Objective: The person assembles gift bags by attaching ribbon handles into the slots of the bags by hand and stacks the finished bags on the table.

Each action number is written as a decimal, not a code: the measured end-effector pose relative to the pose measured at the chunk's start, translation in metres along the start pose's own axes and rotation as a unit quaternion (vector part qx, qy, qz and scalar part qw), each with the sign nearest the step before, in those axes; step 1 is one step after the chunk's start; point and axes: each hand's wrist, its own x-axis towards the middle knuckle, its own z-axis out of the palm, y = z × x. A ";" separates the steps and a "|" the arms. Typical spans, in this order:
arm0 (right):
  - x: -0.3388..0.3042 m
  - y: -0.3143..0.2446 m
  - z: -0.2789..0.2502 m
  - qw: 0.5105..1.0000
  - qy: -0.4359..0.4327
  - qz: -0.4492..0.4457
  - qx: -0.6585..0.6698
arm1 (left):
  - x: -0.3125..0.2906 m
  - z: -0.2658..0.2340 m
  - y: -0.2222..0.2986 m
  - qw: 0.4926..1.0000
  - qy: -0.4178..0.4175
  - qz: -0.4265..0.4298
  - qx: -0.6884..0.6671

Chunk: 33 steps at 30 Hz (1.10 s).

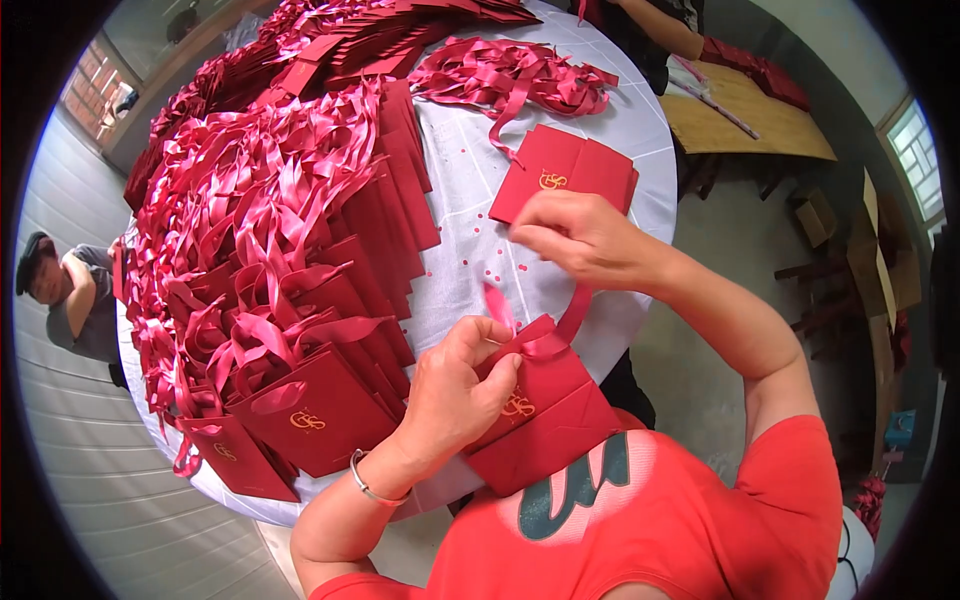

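Note:
A red paper gift bag [545, 420] with a gold emblem rests against my shirt at the table's near edge. My left hand [455, 385] is closed at its top, thumb and forefinger pinching the pink ribbon [543, 347] where it is looped at the bag's opening. A short ribbon tail sticks up beside those fingers. My right hand [585, 235] is raised above the bag with its fingers curled together. One length of ribbon rises from the bag to the right palm, where its end is hidden. Just beyond that hand lies a small stack of flat red bags [565, 170].
Rows of red bags with ribbon handles [260, 230] crowd the left of the round white-covered table [455, 275]. A heap of loose ribbons [515, 75] lies at the back, and small red dots are scattered midway. People sit at left and far right, near a wooden table [740, 115].

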 end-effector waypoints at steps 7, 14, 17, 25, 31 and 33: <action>-0.057 0.010 -0.021 0.971 0.014 0.237 -0.035 | 0.004 0.000 -0.006 1.000 -0.023 0.001 0.021; -0.054 -0.012 0.004 0.992 0.057 0.114 0.000 | 0.002 0.012 -0.012 0.999 0.010 0.037 0.023; -0.031 -0.006 0.016 0.999 -0.016 0.001 -0.051 | -0.001 0.018 -0.007 0.994 0.031 0.072 0.070; 0.024 -0.006 0.032 0.930 -0.253 0.231 0.134 | -0.005 0.018 -0.003 0.987 0.052 0.108 0.107; 0.030 0.000 0.044 0.951 -0.201 0.207 0.109 | -0.004 0.015 -0.008 0.987 0.045 0.112 0.104; 0.029 0.000 0.046 0.953 -0.184 0.201 0.129 | -0.003 0.014 -0.009 0.991 0.048 0.098 0.077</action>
